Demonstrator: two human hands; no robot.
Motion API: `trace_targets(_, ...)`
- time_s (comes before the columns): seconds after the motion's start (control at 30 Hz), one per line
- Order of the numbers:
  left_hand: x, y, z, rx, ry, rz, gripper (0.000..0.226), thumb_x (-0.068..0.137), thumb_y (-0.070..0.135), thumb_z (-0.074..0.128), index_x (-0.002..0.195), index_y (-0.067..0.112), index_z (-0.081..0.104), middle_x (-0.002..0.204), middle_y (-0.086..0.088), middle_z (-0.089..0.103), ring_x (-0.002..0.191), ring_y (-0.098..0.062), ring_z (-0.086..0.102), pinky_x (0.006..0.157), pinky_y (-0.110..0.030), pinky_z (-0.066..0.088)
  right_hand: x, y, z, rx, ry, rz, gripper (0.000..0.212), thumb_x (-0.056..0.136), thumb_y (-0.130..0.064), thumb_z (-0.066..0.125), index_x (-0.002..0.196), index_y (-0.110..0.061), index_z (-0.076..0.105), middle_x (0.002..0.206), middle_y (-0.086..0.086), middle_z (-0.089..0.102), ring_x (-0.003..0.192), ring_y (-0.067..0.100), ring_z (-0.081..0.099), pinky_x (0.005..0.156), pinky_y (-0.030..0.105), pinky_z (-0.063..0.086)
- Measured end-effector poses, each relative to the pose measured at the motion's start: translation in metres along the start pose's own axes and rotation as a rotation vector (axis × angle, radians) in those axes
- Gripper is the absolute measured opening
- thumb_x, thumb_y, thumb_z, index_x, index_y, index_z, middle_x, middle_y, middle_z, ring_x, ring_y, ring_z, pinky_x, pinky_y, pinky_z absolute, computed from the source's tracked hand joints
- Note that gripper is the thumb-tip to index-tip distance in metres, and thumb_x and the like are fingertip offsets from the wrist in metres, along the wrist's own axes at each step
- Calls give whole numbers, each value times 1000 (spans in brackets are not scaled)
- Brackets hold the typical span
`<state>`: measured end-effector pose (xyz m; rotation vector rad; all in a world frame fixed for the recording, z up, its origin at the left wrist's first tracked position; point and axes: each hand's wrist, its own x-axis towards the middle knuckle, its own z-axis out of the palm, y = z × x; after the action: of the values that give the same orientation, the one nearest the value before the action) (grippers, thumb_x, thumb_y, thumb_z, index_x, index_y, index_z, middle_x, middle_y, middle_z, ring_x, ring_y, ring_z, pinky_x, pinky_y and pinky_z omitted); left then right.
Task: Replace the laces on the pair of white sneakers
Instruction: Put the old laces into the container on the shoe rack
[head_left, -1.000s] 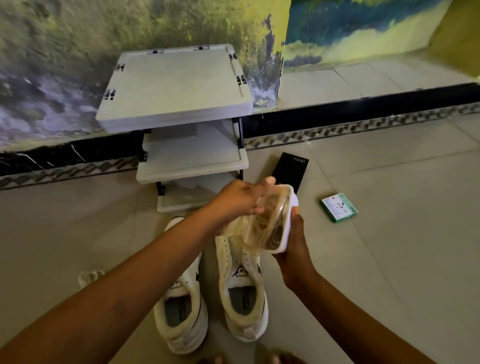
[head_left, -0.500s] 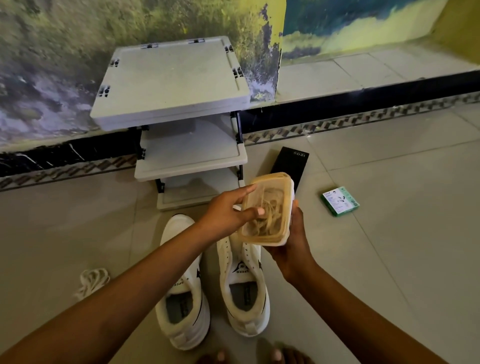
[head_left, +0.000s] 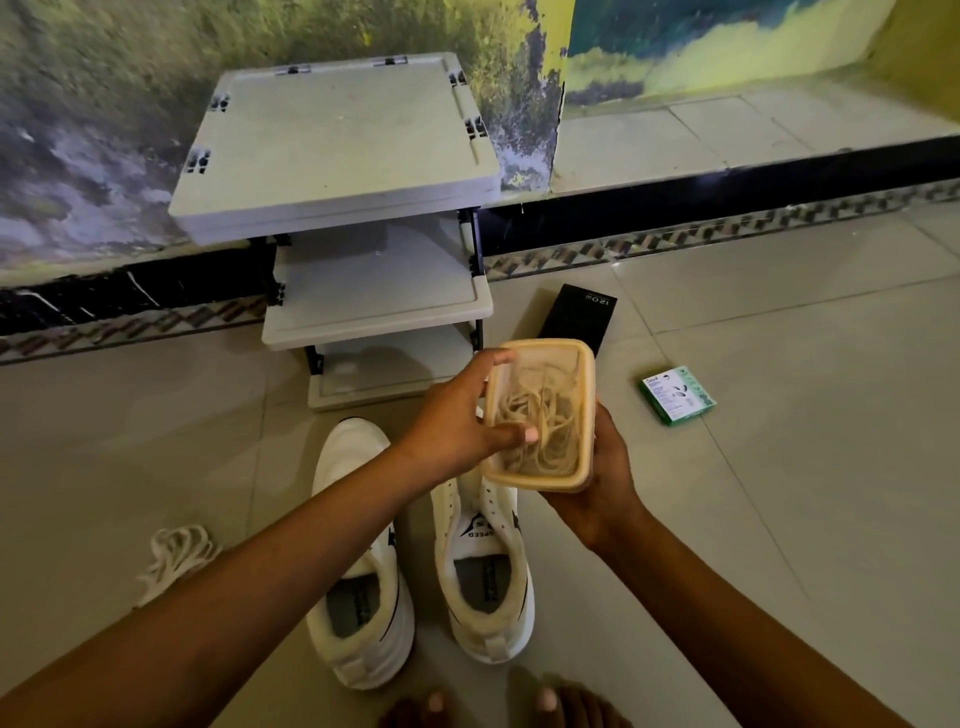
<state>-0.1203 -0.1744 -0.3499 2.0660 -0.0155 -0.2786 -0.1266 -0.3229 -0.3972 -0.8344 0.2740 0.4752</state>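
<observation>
Right hand (head_left: 597, 483) grips lace container (head_left: 540, 415) from below, left hand (head_left: 457, 421) grips its left edge. Two white sneakers (head_left: 415, 561) beneath; one loose lace bundle (head_left: 174, 556) on floor.

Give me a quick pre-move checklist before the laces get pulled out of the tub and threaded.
1. Tub supported: right hand cups the clear tub from below. Ok.
2. Tub open: left hand grips its near-left rim, thumb inside, no lid seen. Ok.
3. New laces present: a tangled coil lies in the tub. Ok; count cannot tell.
4. Lace pinched: thumb is near the coil, contact unclear. Cannot tell.
5. Sneakers ready: left sneaker and right sneaker sit side by side, visible eyelets bare. Ok.
6. Old laces out of the way: bundled on the floor to the left. Ok.
</observation>
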Motion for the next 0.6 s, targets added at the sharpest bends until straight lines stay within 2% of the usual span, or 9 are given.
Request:
trace_targets(0.07, 0, -1, -1, -41, -21, -19, 80, 73, 20, 79, 135, 35, 30, 124, 1, 59, 105, -17, 62, 84, -35, 56, 1, -4, -2, -22, 12, 21, 44, 100, -34, 27, 123, -11, 57, 105, 11, 70, 90, 22, 70, 65, 34, 58)
trace_targets(0.17, 0, -6, -5, -100, -55, -50, 100, 70, 14, 81, 141, 38, 15, 125, 1, 55, 108, -17, 60, 79, -26, 55, 4, -5, -4, -230, 80, 35, 41, 100, -28, 29, 123, -10, 58, 104, 11, 70, 88, 22, 70, 64, 32, 57)
trace_targets(0.27, -2, -9, -5, -213, -72, -72, 103, 69, 4, 80, 142, 36, 14, 122, 3, 53, 107, -15, 59, 73, -20, 55, 6, -8, 0, -359, 120, 2, 45, 101, -40, 24, 107, -20, 64, 99, 7, 72, 86, 19, 69, 69, 33, 55)
trace_targets(0.37, -4, -10, -4, -252, -83, -97, 92, 69, 2, 79, 135, 35, 23, 115, 8, 54, 104, -10, 59, 74, -23, 56, 6, -18, 11, -444, 90, -48, 57, 95, -57, 18, 102, -24, 63, 94, 3, 72, 87, 17, 69, 70, 31, 57)
trace_targets(0.47, -4, -9, -4, -217, -130, -103, 80, 72, 6, 77, 129, 35, 29, 114, 7, 56, 106, -14, 59, 77, -28, 57, 10, -24, 14, -545, 115, -112, 56, 94, -57, 24, 104, -18, 63, 92, 4, 71, 79, 14, 70, 60, 21, 57)
trace_targets(0.53, -3, -8, -7, -277, -156, -151, 64, 76, 17, 74, 127, 31, 39, 111, 2, 64, 100, -16, 64, 75, -29, 57, 10, -26, 13, -549, 128, -131, 56, 94, -55, 27, 104, -14, 63, 91, 8, 72, 77, 17, 71, 62, 25, 58)
trace_targets(0.6, -2, -8, -12, -378, -148, -201, 47, 77, 36, 66, 121, 26, 54, 105, -2, 70, 99, -20, 66, 86, -37, 53, 9, -26, 10, -540, 143, -134, 57, 95, -54, 30, 105, -9, 63, 89, 11, 72, 73, 18, 71, 62, 27, 58)
